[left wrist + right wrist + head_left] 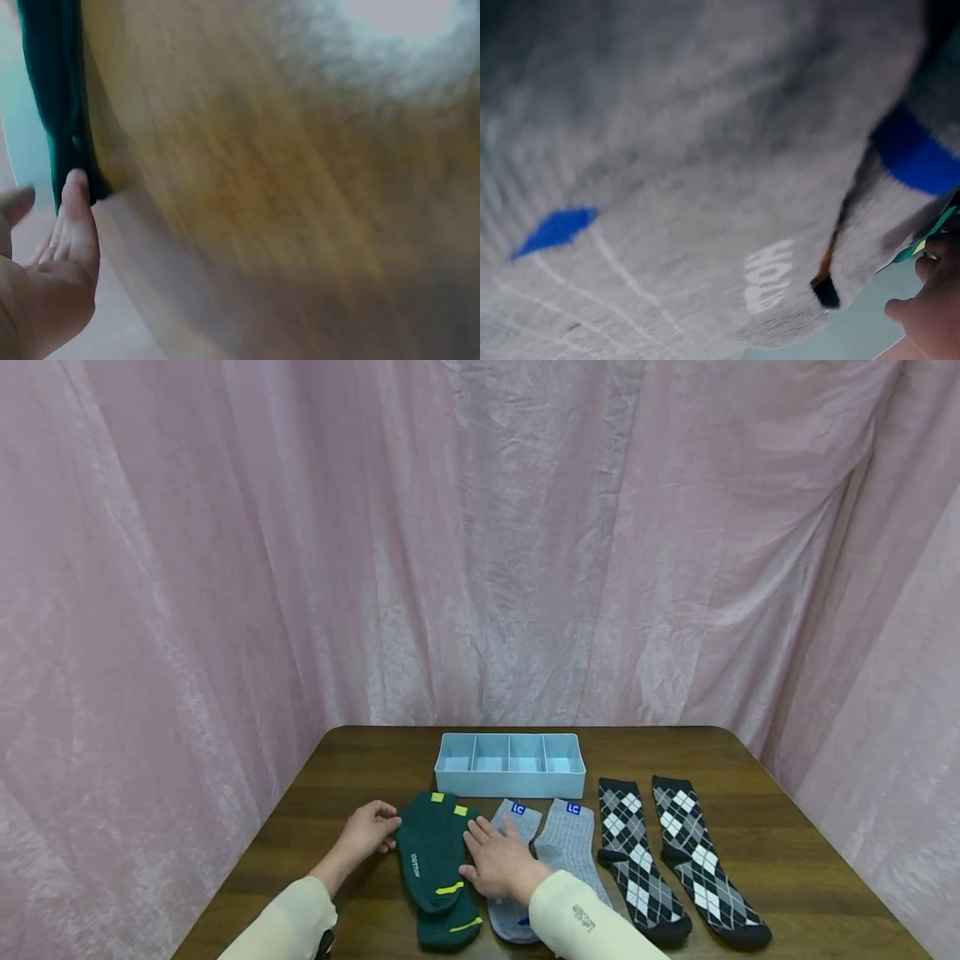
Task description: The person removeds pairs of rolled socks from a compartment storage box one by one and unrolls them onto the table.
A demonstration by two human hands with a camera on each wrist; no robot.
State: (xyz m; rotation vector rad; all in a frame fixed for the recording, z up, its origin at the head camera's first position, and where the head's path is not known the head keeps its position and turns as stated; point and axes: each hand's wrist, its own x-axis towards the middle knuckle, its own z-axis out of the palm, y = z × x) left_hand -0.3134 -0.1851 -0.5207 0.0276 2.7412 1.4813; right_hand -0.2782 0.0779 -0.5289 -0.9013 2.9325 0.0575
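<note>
Two dark green socks [435, 852] with yellow marks lie overlapping on the table. At their left edge is my left hand [369, 828], its fingertips touching the cloth. In the left wrist view the thumb and a straight finger [79, 217] stand apart beside the green fabric [56, 82]. My right hand [498, 860] lies with extended fingers along the right edge of the green socks, over part of a grey sock [513, 910]. A second grey ribbed sock [566, 839] lies alongside, partly behind the right forearm. Grey knit with blue patches [705, 165] fills the right wrist view.
A light blue box [510, 783] with several compartments stands behind the socks. Two black, grey and white argyle socks, one nearer [637, 868] and one farther right [708, 868], lie on the brown wooden table [300, 835]. Pink curtains [480, 543] hang around it.
</note>
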